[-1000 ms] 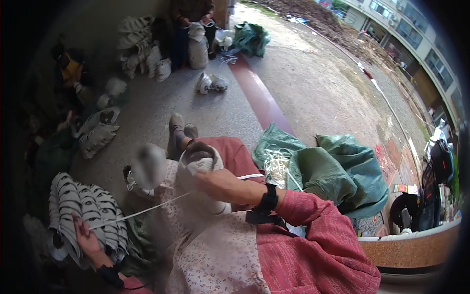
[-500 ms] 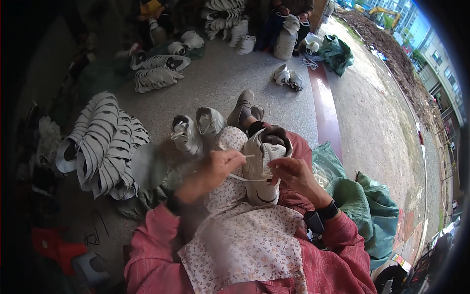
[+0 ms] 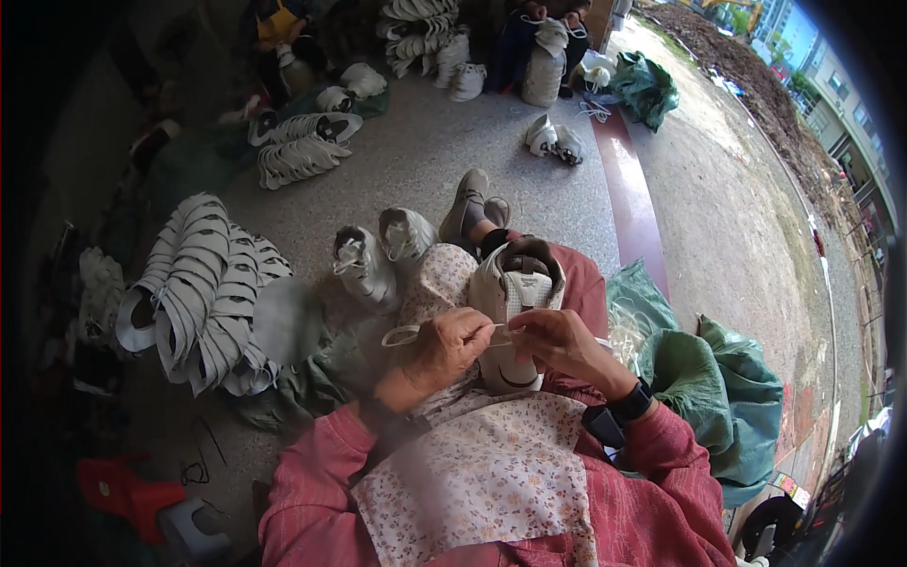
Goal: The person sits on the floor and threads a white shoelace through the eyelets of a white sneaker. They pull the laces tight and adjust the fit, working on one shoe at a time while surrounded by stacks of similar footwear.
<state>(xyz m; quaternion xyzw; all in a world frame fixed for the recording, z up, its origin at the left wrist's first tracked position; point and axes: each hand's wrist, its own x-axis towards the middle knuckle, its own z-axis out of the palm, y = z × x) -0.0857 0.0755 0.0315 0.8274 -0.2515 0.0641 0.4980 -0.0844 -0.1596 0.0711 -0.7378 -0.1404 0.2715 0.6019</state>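
On my lap a white shoe upper (image 3: 513, 370) stands with its toe toward me and its tongue (image 3: 529, 292) up. My left hand (image 3: 452, 346) is closed in a pinch on a white shoelace (image 3: 401, 335), which loops out beyond the hand on the left. Close beside it, over the front of the upper, my right hand (image 3: 561, 344) also pinches the lace. A short stretch of lace spans the gap between the fingertips. The fingers hide most of the eyelets.
Two white shoe uppers (image 3: 365, 267) stand left of my knee. Nested stacks of uppers (image 3: 194, 283) lie farther left. Green sacks (image 3: 727, 397) and loose laces (image 3: 625, 335) are at my right. Two people sit across the floor, one holding an upper (image 3: 548, 61). A red object (image 3: 128, 493) lies lower left.
My left hand has moved right, up to my right hand, and the lace now loops out on its left. Both hands stay on the lace.
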